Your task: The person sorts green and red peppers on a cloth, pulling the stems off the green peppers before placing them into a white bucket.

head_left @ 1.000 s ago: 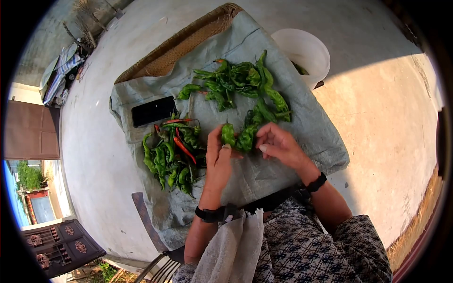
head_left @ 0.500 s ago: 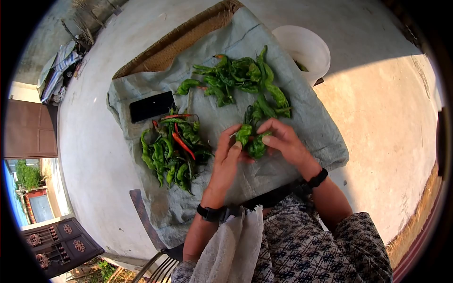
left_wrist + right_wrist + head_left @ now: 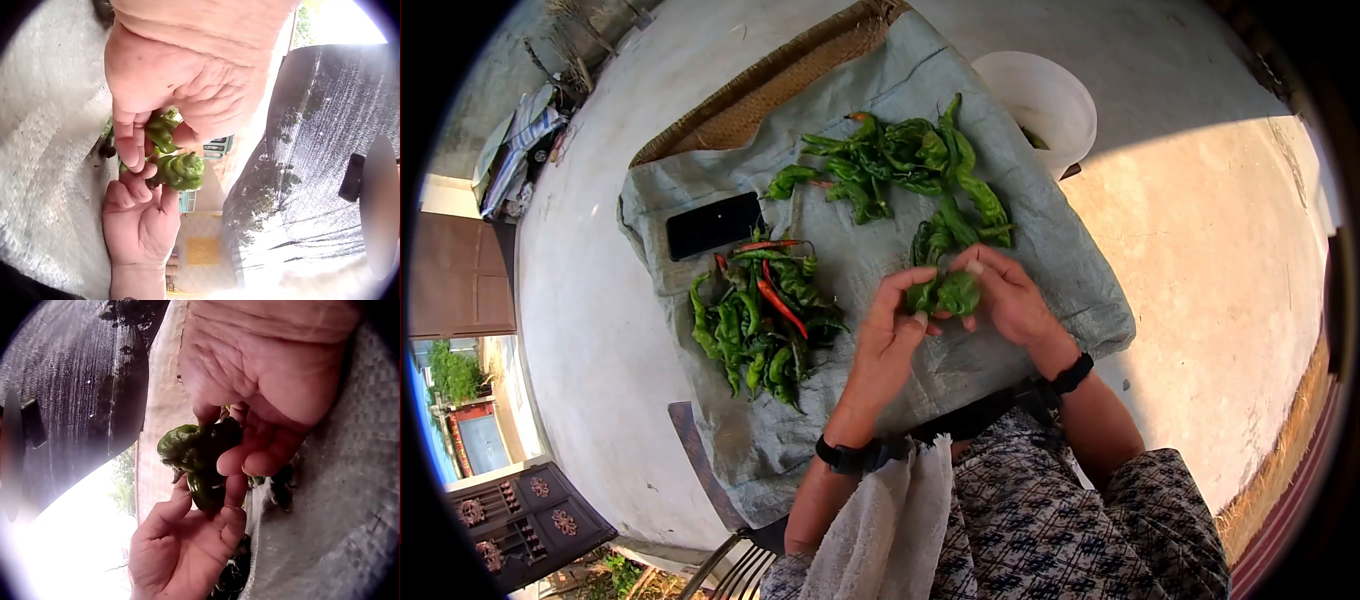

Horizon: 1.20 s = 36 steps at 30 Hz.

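Between thumb and fingers my left hand (image 3: 887, 345) holds a wrinkled green pepper (image 3: 161, 133). Opposite it, my right hand (image 3: 1018, 308) pinches a second green pepper (image 3: 958, 293), whose rounded end faces up. The two peppers are side by side, and the fingertips of both hands meet just beneath them in the left wrist view. Beyond the hands, more long green peppers (image 3: 975, 190) lie in a loose heap on a grey-green woven sheet (image 3: 1050, 260). To the left is another pile of green peppers (image 3: 730, 335) with a few red ones (image 3: 780, 300) on top.
A black phone (image 3: 713, 226) lies on the sheet behind the left pile. The sheet covers a woven straw tray (image 3: 750, 105), whose rim shows at the back. A white bucket (image 3: 1060, 95) with something green inside stands at the far right on the concrete floor.
My left hand has moved right with its pepper, closer to my right hand. My right fingers have closed in on the other pepper, which has been turned end-up.
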Motion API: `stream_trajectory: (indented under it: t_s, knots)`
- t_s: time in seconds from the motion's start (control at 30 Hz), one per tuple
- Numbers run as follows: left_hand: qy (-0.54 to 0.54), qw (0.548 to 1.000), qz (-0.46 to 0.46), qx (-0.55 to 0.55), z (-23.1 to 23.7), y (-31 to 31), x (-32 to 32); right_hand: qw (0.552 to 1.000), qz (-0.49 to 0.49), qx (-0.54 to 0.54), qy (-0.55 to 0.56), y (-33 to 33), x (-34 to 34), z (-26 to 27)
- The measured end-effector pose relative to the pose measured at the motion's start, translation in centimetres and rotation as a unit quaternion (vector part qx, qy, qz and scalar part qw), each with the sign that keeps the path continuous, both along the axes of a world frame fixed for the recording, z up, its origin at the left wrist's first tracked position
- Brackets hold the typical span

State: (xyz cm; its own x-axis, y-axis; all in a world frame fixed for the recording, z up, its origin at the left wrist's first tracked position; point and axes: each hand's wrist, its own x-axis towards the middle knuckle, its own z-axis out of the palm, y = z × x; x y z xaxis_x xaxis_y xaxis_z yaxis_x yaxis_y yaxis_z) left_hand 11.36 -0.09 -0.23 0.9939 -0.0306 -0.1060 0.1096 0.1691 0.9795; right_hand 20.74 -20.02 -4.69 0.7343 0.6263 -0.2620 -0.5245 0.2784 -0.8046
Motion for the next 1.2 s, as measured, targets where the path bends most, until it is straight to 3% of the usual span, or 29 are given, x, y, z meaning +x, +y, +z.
stream_trajectory:
  t_s: [0.17,0.33,0.43,0.57,0.67,0.93,1.07,1.1,1.2]
  knots:
    - [0.03,0.999,0.02,0.023,1.4,-1.0,-0.4,0.998,0.01,-0.026,-0.064,0.0,-0.1,-0.1]
    - [-0.007,0.996,0.035,0.087,-0.5,-1.0,-0.5,0.995,0.026,-0.038,-0.086,-0.1,-0.3,0.6]
    - [-0.006,0.979,0.015,0.205,0.1,-0.6,-0.7,0.995,0.029,-0.036,-0.091,0.0,-0.2,1.0]
    - [-0.011,0.961,0.049,0.271,2.2,-0.7,-0.9,0.994,0.024,-0.037,-0.101,0.2,-0.4,1.4]
    - [-0.101,0.911,0.097,0.389,3.7,0.1,-0.5,0.992,0.032,-0.043,-0.112,-0.1,-0.1,1.2]
    - [-0.143,0.781,0.248,0.554,7.6,6.2,2.3,0.993,0.044,-0.042,-0.104,0.0,-0.1,0.7]
    - [-0.188,0.778,0.299,0.519,8.5,8.4,3.9,0.993,0.042,-0.044,-0.102,0.1,-0.1,1.2]
    - [-0.205,0.747,0.322,0.544,8.7,8.3,4.0,0.993,0.041,-0.046,-0.1,0.0,-0.2,1.2]
    - [-0.171,0.788,0.303,0.508,8.4,6.9,3.4,0.993,0.046,-0.048,-0.101,0.0,-0.1,1.1]
